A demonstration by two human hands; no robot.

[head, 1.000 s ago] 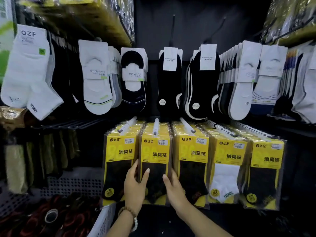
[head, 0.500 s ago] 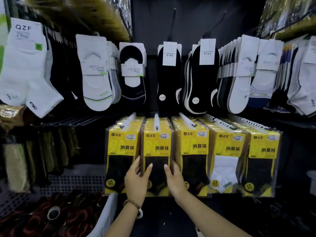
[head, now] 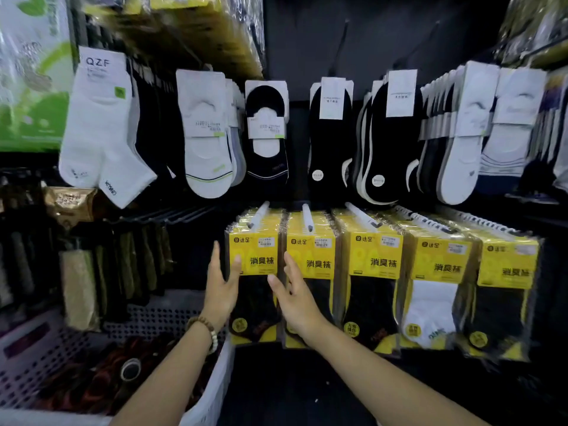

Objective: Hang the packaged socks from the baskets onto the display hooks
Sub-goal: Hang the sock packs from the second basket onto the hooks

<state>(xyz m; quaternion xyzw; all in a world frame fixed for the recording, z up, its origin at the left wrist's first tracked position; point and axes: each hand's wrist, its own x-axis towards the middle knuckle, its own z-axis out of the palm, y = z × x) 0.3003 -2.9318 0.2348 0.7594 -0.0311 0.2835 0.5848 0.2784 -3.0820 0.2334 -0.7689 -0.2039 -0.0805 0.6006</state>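
Yellow sock packs (head: 378,262) hang in row on white hooks (head: 307,221); basket (head: 212,392) lower left. Leftmost stack (head: 255,256) flanked by left hand (head: 219,290), right hand (head: 296,299): fingers straight, grasping nothing. Squeeze both sides evenly, push stack back squarely, keep fronts flush.

Single head view, facing forward, slightly down, close to sock display (head: 307,155).

We see left hand (head: 219,292) and right hand (head: 295,298), fingers straight, flanking leftmost pack (head: 256,261), on hook (head: 259,214), basket (head: 212,392) lower left.
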